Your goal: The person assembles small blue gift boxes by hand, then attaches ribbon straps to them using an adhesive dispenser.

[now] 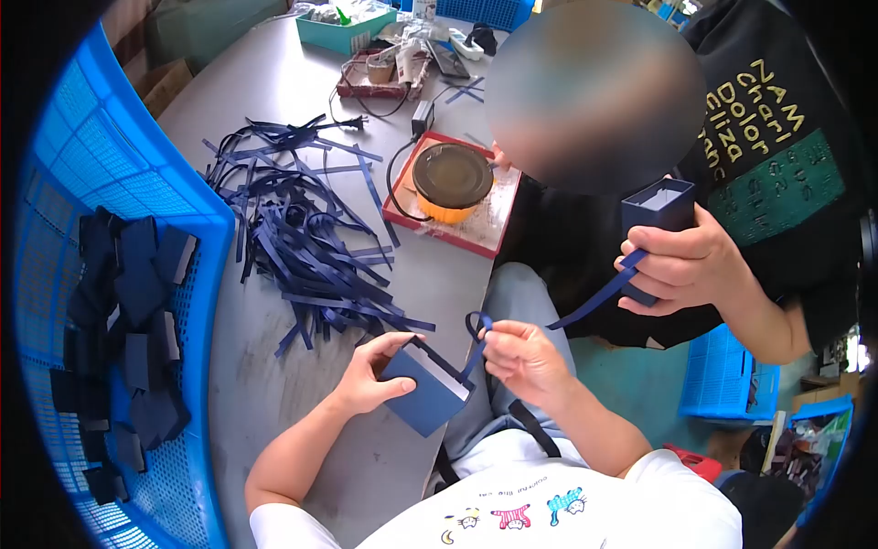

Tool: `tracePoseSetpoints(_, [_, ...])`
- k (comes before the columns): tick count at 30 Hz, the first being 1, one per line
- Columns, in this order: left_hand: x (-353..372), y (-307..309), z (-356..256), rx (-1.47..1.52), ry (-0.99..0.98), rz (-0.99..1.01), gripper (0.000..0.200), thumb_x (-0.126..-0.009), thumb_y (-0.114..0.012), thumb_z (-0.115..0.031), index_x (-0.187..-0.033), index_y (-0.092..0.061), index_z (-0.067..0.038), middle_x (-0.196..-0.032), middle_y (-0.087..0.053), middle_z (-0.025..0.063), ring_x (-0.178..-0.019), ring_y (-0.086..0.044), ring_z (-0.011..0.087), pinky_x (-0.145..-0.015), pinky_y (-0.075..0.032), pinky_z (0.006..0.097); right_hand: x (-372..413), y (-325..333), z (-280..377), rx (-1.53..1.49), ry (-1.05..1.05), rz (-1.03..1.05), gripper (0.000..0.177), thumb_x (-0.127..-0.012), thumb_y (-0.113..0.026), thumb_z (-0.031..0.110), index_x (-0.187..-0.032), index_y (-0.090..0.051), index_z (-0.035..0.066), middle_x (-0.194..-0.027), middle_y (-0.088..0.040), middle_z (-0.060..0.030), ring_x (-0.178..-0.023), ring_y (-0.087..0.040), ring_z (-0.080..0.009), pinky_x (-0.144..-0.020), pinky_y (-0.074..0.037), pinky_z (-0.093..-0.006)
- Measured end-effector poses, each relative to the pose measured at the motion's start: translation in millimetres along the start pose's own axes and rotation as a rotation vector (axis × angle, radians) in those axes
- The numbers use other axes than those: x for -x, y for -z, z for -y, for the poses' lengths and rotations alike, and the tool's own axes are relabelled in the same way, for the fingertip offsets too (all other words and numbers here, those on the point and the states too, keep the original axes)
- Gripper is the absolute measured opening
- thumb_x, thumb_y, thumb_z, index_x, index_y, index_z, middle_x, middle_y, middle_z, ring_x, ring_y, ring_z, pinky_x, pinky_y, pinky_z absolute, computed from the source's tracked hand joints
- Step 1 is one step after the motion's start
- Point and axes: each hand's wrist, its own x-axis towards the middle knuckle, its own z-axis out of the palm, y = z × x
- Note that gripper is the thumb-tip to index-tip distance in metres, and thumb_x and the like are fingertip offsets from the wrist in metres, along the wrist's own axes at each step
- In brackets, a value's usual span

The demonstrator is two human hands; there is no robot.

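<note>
My left hand [370,377] grips a dark blue box [423,389] by its side, tilted over the table's near edge. Between the thumb and fingers of my right hand [523,360] is a blue ribbon [476,322], looped at the top, its lower part running down to the box's open edge. A big pile of cut blue ribbons [302,238] lies on the table beyond my left hand. At the right, a co-worker's hand holds another dark box [660,212] with a ribbon [599,297] trailing from it.
A blue basket [212,274] with several dark boxes [137,348] stands at the left. On the grey table [279,389] sit a round dark-topped pot [452,178] in a red tray [485,240], a cluttered red box [366,87] and a green bin [343,35].
</note>
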Motion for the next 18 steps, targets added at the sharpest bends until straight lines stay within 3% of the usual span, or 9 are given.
tracePoseSetpoints(3, [-1,3,3,-0.022,0.011,0.019,0.06,-0.069,-0.075,-0.02,-0.12,-0.049,-0.001,-0.1,-0.059,0.0057,-0.089,-0.055,0.0102,-0.077,-0.044,0.0226,1,3,10,-0.084,0.071,0.037,0.011,-0.082,-0.061,0.004,-0.091,-0.064,-0.001,-0.068,-0.056,0.0008,-0.051,-0.038,-0.0037,-0.046,-0.031,-0.0189])
tracePoseSetpoints(8, [-1,6,3,-0.059,0.035,0.053,0.061,-0.069,-0.076,-0.018,-0.121,-0.049,-0.001,-0.103,-0.058,0.006,-0.09,-0.056,0.0112,-0.08,-0.044,0.024,-3,-1,34,-0.073,0.187,-0.032,0.011,-0.085,-0.059,0.01,-0.089,-0.062,0.0,-0.055,-0.038,0.0054,-0.05,-0.034,-0.0046,-0.047,-0.028,-0.0197])
tracePoseSetpoints(12, [-3,1,-4,-0.041,0.048,0.059,0.06,-0.069,-0.076,-0.014,-0.12,-0.049,0.001,-0.106,-0.057,0.0059,-0.093,-0.054,0.0115,-0.081,-0.043,0.0243,-17,5,50,-0.068,0.297,-0.056,0.012,-0.086,-0.059,0.012,-0.088,-0.062,0.001,-0.055,-0.036,0.0053,-0.05,-0.032,-0.0048,-0.046,-0.027,-0.0204])
tracePoseSetpoints(15, [-4,4,-3,-0.066,0.059,0.076,0.059,-0.069,-0.076,-0.013,-0.12,-0.049,0.001,-0.104,-0.057,0.0057,-0.092,-0.054,0.0108,-0.08,-0.042,0.0235,-27,11,58,-0.027,0.341,-0.249,0.015,-0.088,-0.056,0.02,-0.088,-0.059,0.005,-0.067,-0.055,-0.0001,-0.064,-0.053,-0.01,-0.06,-0.045,-0.0238])
tracePoseSetpoints(16, [-4,5,-3,-0.074,0.069,0.081,0.059,-0.069,-0.075,-0.013,-0.12,-0.049,0.001,-0.103,-0.057,0.0058,-0.091,-0.054,0.0107,-0.08,-0.042,0.0234,-34,13,60,-0.044,0.394,-0.197,0.016,-0.089,-0.054,0.021,-0.087,-0.059,0.006,-0.078,-0.061,-0.0041,-0.074,-0.059,-0.0152,-0.071,-0.049,-0.0296])
tracePoseSetpoints(18, [-8,6,-7,-0.117,0.087,0.089,0.06,-0.068,-0.076,-0.014,-0.12,-0.049,0.001,-0.104,-0.057,0.0063,-0.092,-0.055,0.0115,-0.081,-0.043,0.0239,-39,7,68,-0.093,0.37,-0.247,0.017,-0.09,-0.053,0.021,-0.088,-0.059,0.006,-0.081,-0.06,-0.0048,-0.074,-0.059,-0.0164,-0.073,-0.049,-0.0318])
